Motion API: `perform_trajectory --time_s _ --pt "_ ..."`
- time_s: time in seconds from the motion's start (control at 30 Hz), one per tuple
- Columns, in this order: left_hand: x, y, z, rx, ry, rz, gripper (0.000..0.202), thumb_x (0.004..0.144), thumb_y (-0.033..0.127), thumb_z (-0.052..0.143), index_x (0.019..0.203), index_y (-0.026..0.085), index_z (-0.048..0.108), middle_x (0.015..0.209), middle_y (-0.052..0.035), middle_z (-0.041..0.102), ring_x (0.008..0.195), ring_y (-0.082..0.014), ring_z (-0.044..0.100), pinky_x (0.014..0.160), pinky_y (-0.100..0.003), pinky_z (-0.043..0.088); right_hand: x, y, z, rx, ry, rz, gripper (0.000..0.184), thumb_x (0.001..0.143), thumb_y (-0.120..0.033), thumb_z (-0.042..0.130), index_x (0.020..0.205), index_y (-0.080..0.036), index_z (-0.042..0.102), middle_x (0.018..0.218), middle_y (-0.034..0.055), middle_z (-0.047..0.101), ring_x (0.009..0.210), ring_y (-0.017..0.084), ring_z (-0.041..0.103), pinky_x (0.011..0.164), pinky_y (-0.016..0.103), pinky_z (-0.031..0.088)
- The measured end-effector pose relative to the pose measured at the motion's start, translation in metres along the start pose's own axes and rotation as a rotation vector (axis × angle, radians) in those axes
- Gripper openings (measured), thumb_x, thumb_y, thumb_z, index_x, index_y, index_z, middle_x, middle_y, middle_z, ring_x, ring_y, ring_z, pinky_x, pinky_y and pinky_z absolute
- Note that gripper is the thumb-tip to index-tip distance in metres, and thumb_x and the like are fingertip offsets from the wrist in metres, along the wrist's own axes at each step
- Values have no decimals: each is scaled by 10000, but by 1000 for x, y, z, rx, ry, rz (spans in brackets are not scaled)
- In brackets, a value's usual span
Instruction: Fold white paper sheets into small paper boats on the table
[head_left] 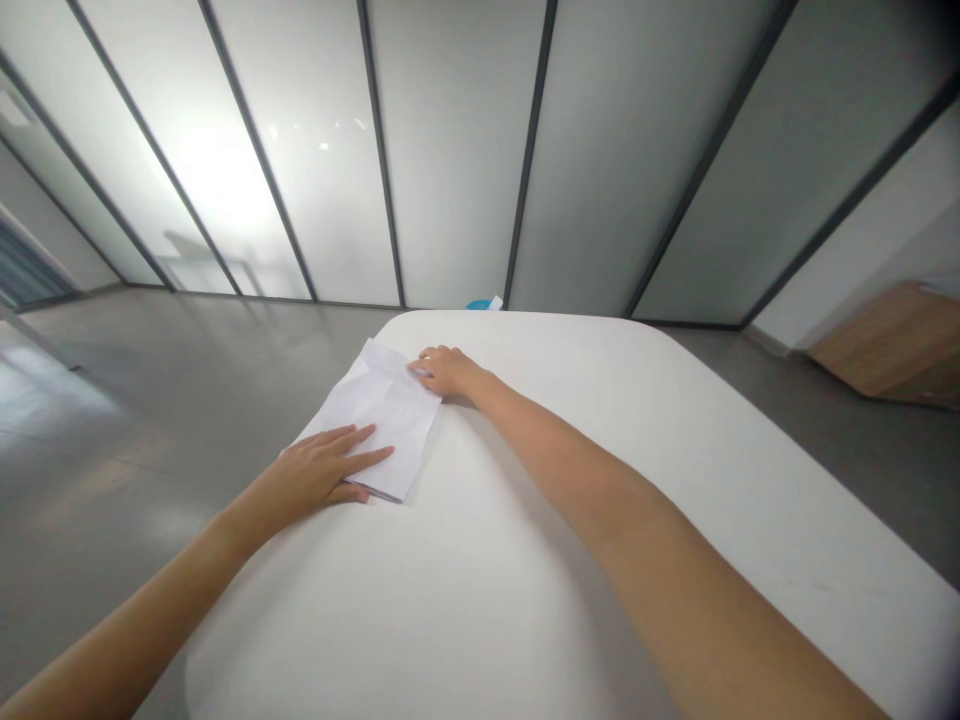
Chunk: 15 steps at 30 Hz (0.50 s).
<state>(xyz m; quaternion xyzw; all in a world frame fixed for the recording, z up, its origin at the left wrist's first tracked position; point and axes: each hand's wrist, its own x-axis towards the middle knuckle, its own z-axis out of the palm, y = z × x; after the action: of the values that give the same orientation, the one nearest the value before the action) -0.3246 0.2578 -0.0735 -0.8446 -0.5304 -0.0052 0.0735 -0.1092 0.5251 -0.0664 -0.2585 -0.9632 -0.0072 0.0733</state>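
White paper [401, 425], folded and creased with more than one layer at its near edge, lies on the left part of the white table [510, 560]. My left hand [330, 465] rests flat on the paper's near left part, fingers spread and the thumb by its near edge. At the far right edge of the paper is my right hand [448, 372], its fingers bent and closed on that edge. The underside of the right fingers is partly hidden.
Behind the far table edge, part of a blue round object [478, 305] shows with a white piece beside it. A frosted glass partition [457, 150] with dark frames stands beyond. Grey floor [150, 400] lies left; a wooden piece [892, 340] stands right.
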Motion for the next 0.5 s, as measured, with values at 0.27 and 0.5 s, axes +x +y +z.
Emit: perform_trajectory --time_s 0.27,0.5 --pt "-6 5 7 -62 -42 -55 623 960 685 450 1544 489 361 1675 4 277 1491 -333 385 1215 -540 324 1 -83 -7 -18 55 -380 439 1033 -465 444 1434 -336 569 1608 49 426 1472 339 362 1188 576 255" --pt "-11 16 7 -127 -109 -134 613 1008 641 394 1580 496 229 1703 11 142 1563 -345 200 1227 -671 146 22 -81 28 184 -128 -243 588 1006 -671 324 1538 -439 418 1672 -1 306 1539 362 254 1220 638 150"
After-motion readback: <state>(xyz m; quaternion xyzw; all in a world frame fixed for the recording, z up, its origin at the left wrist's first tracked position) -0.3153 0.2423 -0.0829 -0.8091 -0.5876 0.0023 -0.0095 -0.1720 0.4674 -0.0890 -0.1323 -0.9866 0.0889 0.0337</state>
